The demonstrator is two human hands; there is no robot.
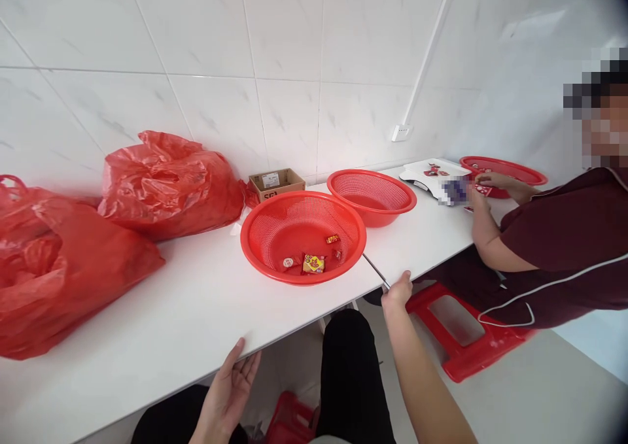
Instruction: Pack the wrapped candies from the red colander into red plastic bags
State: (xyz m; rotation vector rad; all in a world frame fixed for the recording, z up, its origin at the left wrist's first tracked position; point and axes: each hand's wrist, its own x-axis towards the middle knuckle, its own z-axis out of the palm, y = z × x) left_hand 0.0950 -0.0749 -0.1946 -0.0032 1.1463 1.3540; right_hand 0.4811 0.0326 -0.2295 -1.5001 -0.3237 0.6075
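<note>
My left hand is at the front edge of the white table, thumb over the top and fingers bent below it. Farther right, my right hand grips the same edge near the seam between two tabletops, its fingers mostly hidden underneath. Nearest to both hands is a red perforated plastic basket. Inside it lie a yellow-and-red snack packet, a red packet with a pale round mark and a small gold-and-red wrapped piece.
Two full red plastic bags stand on the left. Behind the basket are a small cardboard box and a second red basket. At right, a co-worker handles packets beside a white scale. A red stool stands below.
</note>
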